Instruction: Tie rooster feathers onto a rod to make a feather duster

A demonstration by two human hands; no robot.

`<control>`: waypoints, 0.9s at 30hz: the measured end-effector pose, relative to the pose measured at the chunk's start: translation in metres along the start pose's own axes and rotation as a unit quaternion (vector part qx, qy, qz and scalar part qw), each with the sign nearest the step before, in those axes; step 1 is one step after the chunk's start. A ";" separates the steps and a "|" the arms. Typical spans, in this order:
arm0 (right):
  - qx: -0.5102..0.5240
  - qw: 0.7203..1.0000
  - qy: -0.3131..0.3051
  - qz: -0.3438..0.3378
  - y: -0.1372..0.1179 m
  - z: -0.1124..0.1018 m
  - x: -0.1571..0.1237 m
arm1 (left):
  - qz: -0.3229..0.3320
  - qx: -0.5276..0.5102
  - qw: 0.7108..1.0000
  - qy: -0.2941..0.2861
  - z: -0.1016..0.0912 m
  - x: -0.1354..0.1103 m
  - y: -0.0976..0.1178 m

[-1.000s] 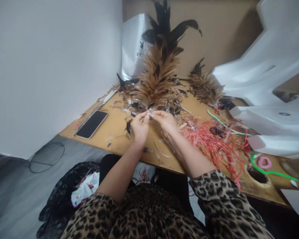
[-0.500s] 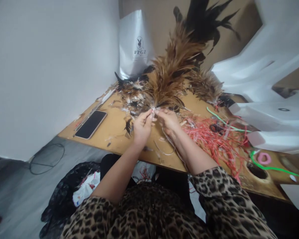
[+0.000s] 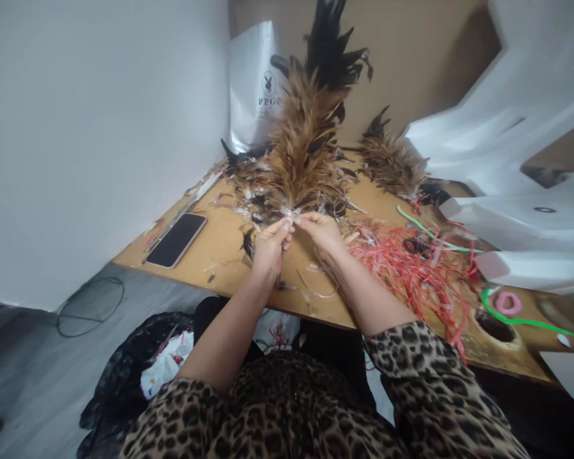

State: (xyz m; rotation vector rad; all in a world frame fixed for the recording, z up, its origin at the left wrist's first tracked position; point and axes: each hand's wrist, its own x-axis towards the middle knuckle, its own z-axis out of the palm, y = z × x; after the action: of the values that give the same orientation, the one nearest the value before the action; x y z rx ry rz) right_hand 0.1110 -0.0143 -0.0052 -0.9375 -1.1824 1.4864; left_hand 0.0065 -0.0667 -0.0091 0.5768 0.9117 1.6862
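Observation:
A large bunch of brown feathers [image 3: 302, 137] with black tips stands nearly upright over the table, its pale base toward me. My left hand [image 3: 272, 245] is closed in a pinch around that base. Thumb and fingers of my right hand [image 3: 323, 233] are pinched together at the same spot, on what looks like a thin pale string, though the fingertips hide most of it. A loop of thin string [image 3: 318, 292] lies on the table below my right hand. Loose feathers [image 3: 253, 188] are heaped behind and left of the bunch.
A phone [image 3: 176, 240] lies at the table's left edge. Red plastic strings [image 3: 411, 271] spread on the right, near a second feather bunch [image 3: 395, 162], a green cord [image 3: 530, 324] and a hole [image 3: 495, 326]. A white bag [image 3: 251, 83] stands behind; a black bag [image 3: 119, 370] sits on the floor.
The feather bunch has swung left and stands more upright, uncovering the second bunch's dark tips. Both hands stay pinched at its base, shifted slightly left and down.

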 end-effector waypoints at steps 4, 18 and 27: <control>-0.042 0.999 -0.003 -0.011 0.001 -0.002 -0.002 | -0.035 -0.027 0.999 0.002 0.002 0.000 0.004; -0.302 0.946 0.115 -0.020 -0.053 -0.127 0.005 | -0.169 -0.118 0.978 0.004 -0.002 0.022 0.018; -0.569 0.802 0.126 0.132 -0.043 -0.184 0.026 | -0.195 -0.139 0.970 -0.031 -0.005 0.038 0.005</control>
State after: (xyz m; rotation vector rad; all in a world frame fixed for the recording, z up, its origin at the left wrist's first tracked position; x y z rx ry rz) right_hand 0.2899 0.0530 -0.0052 -2.0916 -1.7943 0.6578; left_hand -0.0115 -0.0323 -0.0105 0.2393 0.6755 1.3965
